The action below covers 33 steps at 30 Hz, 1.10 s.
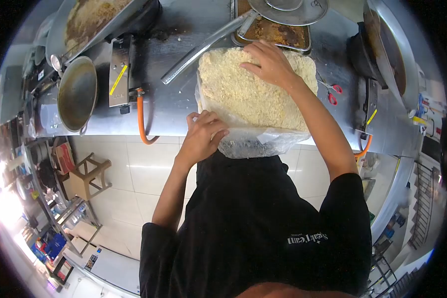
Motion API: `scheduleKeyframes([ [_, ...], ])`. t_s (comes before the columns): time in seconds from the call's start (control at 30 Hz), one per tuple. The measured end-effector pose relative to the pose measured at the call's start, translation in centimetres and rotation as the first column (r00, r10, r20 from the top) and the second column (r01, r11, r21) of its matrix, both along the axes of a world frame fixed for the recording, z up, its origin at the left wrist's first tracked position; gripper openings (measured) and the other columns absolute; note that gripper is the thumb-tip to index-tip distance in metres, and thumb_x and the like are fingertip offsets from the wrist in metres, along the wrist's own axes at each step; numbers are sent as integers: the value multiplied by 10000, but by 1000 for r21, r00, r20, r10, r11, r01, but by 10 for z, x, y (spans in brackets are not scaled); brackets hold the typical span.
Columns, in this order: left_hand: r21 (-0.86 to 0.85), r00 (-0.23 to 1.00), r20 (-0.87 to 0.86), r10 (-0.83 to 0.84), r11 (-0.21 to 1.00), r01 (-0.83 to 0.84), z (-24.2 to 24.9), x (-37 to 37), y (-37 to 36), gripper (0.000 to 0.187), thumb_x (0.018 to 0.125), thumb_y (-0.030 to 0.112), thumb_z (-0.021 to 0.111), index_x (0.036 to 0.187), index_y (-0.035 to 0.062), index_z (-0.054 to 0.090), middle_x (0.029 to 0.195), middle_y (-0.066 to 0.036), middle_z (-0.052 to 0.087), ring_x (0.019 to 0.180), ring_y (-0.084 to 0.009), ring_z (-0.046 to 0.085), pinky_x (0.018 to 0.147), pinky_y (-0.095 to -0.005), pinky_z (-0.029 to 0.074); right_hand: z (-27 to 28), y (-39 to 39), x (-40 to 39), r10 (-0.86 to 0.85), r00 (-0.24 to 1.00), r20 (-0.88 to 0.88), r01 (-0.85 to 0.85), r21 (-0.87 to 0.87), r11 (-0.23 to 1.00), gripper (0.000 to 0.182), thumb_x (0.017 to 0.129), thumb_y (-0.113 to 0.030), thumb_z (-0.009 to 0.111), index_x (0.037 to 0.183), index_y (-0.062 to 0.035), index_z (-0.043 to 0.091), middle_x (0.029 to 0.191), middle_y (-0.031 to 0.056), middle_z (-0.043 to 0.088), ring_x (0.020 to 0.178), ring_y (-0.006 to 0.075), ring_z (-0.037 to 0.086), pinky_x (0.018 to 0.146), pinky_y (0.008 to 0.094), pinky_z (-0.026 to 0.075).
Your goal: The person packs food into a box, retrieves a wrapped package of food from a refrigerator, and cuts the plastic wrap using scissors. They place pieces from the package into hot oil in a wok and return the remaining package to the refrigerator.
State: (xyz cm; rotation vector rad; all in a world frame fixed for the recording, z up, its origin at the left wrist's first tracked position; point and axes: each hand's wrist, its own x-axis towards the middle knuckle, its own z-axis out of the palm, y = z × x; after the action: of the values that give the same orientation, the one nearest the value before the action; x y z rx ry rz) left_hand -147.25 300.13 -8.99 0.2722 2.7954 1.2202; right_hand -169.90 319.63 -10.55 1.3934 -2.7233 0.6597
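A wide container lined with clear plastic holds pale yellow crumbs (253, 94) at the front edge of the metal counter. My right hand (269, 62) rests on the crumbs near the far side, its fingers spread and partly bent. At the near left corner, my left hand (203, 133) has its fingers curled round the edge of the plastic liner (263, 141), which hangs in folds over the near side of the container.
Red-handled scissors (334, 93) lie right of the crumbs. A foil-like metal tube (203, 49) slants at the left. Behind are a wire rack tray (303, 42) and a round strainer (303, 12). A wok (77, 94), burner (119, 74) and orange hose (141, 116) are further left.
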Motion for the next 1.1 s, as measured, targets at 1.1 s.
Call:
scheduleKeyframes([
  [1.1,-71,995,-1,-103,992,102,1,-18,2,94,779,135,719,857,100,680,865,-28,582,929,-220,545,948,-462,298,201,127,45,-238,961,-142,233,-53,971,317,769,-139,764,1029,-17,630,957,111,669,827,251,648,742,317,504],
])
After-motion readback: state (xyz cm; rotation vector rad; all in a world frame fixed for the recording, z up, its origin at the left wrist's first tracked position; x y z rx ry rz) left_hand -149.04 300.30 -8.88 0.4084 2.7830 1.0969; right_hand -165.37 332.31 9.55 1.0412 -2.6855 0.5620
